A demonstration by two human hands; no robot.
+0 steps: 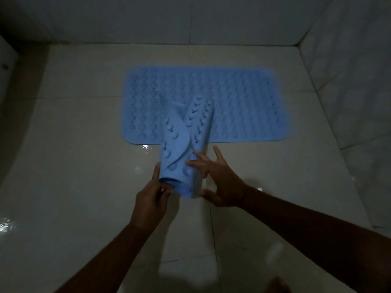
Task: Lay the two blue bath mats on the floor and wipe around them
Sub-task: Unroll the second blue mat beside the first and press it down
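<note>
**Rolled bath mat held above a mat already laid flat**

The left hand (151, 198) is closed around the near open end of the rolled blue mat (186, 144), fingers and thumb pinching its lower-left rim. The right hand (220, 182) rests against the roll's right flank with fingers spread apart; its thumb appears to press the roll's bottom corner, though dim light and blur leave that contact uncertain. The roll points away from the hands toward 12 o'clock, tilted slightly toward 1 o'clock, with one flap peeling open on its left side and rows of suction cups showing on its surface. Its far end overlaps the near edge of the flat blue mat (243, 106), which lies spread on the tiled floor (84, 144) at 12 o'clock from the hands. Wet glints mark the floor at 8 o'clock. Tiled walls (349, 81) enclose the floor at 12 and 2 o'clock.
</note>
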